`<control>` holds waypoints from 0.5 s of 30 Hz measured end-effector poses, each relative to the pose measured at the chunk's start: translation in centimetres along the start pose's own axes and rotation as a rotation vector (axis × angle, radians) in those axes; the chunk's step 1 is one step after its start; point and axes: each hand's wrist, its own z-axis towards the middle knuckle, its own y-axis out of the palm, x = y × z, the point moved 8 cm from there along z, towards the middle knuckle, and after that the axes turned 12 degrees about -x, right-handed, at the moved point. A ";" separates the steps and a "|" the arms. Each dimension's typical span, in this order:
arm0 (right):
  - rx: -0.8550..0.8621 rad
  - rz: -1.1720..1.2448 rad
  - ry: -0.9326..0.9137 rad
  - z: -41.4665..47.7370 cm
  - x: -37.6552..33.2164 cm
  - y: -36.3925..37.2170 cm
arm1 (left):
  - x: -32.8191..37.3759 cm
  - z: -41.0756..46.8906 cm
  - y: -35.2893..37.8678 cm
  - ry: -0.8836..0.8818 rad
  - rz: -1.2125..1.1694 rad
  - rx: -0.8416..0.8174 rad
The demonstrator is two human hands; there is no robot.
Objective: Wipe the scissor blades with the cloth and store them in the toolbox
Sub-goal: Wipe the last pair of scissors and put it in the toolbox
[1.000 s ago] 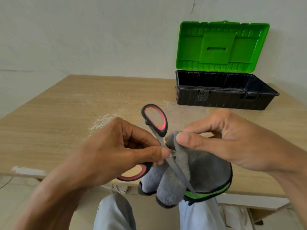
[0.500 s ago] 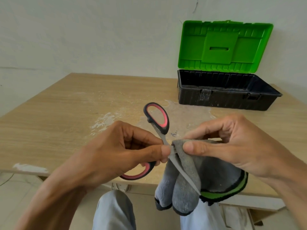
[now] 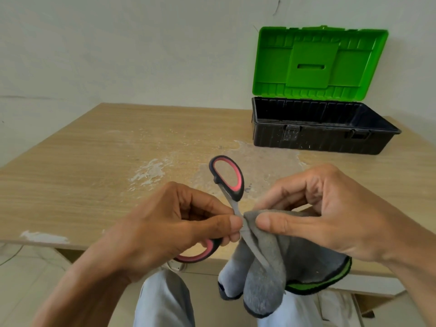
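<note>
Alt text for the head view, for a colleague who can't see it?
The left hand pinches red-and-black scissors near the pivot while the right hand pinches a grey cloth against the blade. An open green-lidded black toolbox stands on the wooden table, far right.

Left hand (image 3: pixel 169 223) pinching scissors (image 3: pixel 236 196) between thumb and forefinger, right hand (image 3: pixel 330 208) pinching cloth (image 3: pixel 266 274) with curled fingers (image 3: pixel 283 197), forearms angled inward

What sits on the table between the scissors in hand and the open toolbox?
Nothing stands there: the head view shows only bare tabletop with whitish worn patches between scissors and toolbox.
</note>
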 end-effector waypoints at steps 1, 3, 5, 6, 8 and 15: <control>-0.008 0.011 0.007 -0.1 0.1 -0.3 | 0.0 0.0 -0.1 0.001 -0.017 0.005; 0.008 0.022 0.014 -0.3 0.5 -0.9 | 0.0 0.0 -0.3 0.007 -0.024 0.022; 0.035 0.046 0.013 -0.2 0.7 -1.1 | 0.1 0.1 -0.3 0.012 -0.015 0.033; 0.043 0.062 0.009 -0.1 0.7 -0.9 | 0.1 0.2 -0.3 0.014 -0.009 0.035; 0.047 0.074 -0.012 0.3 0.5 -0.3 | 0.1 0.4 -0.2 0.012 0.005 0.028; -0.015 0.024 0.017 0.3 0.3 0.0 | -0.5 -0.2 -0.1 -0.013 -0.108 0.009</control>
